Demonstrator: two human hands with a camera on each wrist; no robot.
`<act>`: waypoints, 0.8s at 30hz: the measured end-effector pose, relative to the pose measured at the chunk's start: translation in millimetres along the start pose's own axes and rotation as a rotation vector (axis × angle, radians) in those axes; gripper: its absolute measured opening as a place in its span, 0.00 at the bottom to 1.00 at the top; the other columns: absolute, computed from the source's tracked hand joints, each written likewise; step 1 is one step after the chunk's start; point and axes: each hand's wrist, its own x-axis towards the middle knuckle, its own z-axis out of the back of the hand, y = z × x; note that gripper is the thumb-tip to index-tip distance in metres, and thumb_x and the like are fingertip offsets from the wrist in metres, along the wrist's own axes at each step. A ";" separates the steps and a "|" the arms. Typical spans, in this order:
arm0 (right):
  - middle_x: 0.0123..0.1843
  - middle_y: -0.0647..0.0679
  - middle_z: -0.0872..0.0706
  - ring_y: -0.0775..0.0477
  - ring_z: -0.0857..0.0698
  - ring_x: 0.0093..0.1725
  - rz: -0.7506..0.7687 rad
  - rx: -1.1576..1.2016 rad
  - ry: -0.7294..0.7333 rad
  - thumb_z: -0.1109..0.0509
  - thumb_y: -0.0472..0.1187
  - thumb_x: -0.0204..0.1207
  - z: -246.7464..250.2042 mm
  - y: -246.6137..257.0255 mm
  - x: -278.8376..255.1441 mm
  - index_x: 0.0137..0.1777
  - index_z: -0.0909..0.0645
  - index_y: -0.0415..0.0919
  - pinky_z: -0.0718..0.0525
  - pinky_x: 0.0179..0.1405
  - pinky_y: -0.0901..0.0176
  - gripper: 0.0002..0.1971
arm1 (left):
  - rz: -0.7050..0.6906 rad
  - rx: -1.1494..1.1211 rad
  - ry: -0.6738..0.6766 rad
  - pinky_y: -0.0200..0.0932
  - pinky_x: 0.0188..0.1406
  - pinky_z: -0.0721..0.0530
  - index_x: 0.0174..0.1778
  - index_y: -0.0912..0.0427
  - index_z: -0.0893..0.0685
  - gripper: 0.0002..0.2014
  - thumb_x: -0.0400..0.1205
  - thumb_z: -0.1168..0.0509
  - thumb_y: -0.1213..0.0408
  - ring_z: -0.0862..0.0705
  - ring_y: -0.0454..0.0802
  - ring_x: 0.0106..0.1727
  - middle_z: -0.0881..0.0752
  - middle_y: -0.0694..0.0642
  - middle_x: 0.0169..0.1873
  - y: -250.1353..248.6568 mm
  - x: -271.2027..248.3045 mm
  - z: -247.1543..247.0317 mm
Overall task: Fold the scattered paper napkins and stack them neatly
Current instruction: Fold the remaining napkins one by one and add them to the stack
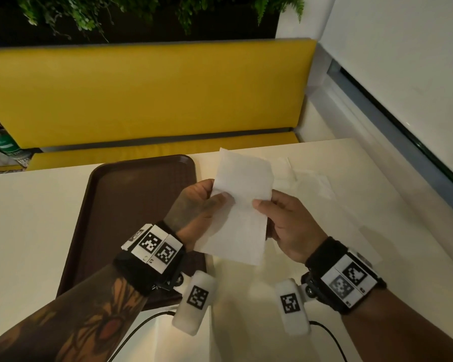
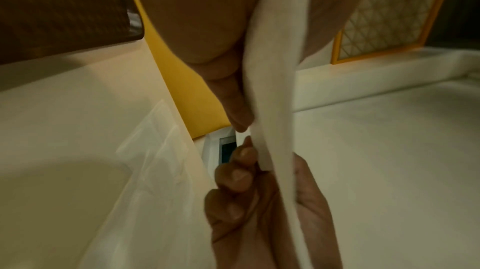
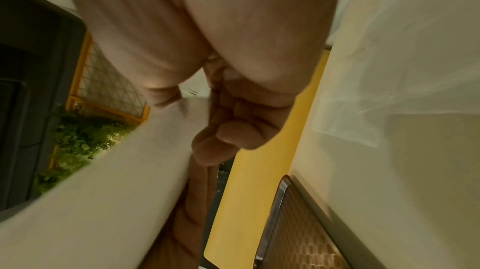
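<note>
Paper-thin, limp stuff: the napkin (image 1: 239, 205) hangs in the air above the table (image 1: 37, 218), left hand (image 1: 194, 205) and right hand (image 1: 285, 220) each pinching a side edge. Featherlight, tears easily; best taken at corners, lightly. More napkins (image 1: 306, 178) lie beyond.

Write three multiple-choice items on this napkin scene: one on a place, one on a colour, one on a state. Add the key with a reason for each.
1. Where does the tray lie relative to the held napkin?
A. to its left
B. to its right
C. on top of it

2. What colour is the bench behind the table?
A. blue
B. yellow
C. red

3. How is the held napkin?
A. lying flat on the tray
B. crumpled into a ball
C. lifted off the table, pinched by both hands

Key: 1 A, the brown tray sits left of the napkin; 2 B, the backrest is yellow; 3 C, the left hand and right hand each pinch one side.
</note>
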 end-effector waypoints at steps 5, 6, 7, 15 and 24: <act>0.52 0.35 0.11 0.37 0.11 0.49 0.110 -0.201 -0.038 0.37 0.33 0.84 4.9 6.5 3.3 0.61 0.19 0.36 0.13 0.41 0.50 0.09 | -0.049 0.261 -0.029 0.64 0.54 0.14 0.55 0.59 0.17 0.08 0.83 0.37 0.64 0.12 0.60 0.51 0.11 0.60 0.51 -2.7 -1.0 3.3; 0.52 0.38 0.10 0.40 0.10 0.50 0.124 -0.205 -0.036 0.36 0.32 0.83 6.0 7.5 3.9 0.61 0.19 0.36 0.10 0.45 0.51 0.09 | -0.041 0.254 -0.033 0.65 0.53 0.13 0.55 0.59 0.17 0.08 0.83 0.37 0.64 0.12 0.60 0.50 0.11 0.60 0.49 -2.4 -1.1 4.5; 0.53 0.37 0.10 0.39 0.10 0.52 0.146 -0.207 -0.032 0.36 0.31 0.83 7.8 7.5 4.4 0.61 0.19 0.34 0.10 0.49 0.49 0.09 | -0.028 0.233 -0.033 0.65 0.52 0.13 0.54 0.59 0.17 0.07 0.84 0.38 0.64 0.12 0.59 0.48 0.10 0.58 0.47 -1.9 -1.7 5.9; 0.54 0.34 0.11 0.33 0.13 0.56 0.220 -0.174 -0.033 0.37 0.26 0.82 10.4 11.1 3.8 0.53 0.13 0.43 0.16 0.56 0.34 0.14 | 0.021 -0.124 0.033 0.49 0.36 0.12 0.43 0.59 0.18 0.10 0.83 0.42 0.75 0.12 0.52 0.37 0.10 0.56 0.38 1.0 -0.1 7.7; 0.47 0.41 0.16 0.46 0.18 0.47 0.042 -0.007 -0.025 0.44 0.39 0.86 9.9 16.6 8.1 0.46 0.16 0.37 0.20 0.47 0.55 0.15 | -0.025 -0.213 0.029 0.42 0.34 0.13 0.36 0.65 0.14 0.09 0.79 0.38 0.71 0.14 0.52 0.35 0.12 0.57 0.33 -1.1 -3.7 7.5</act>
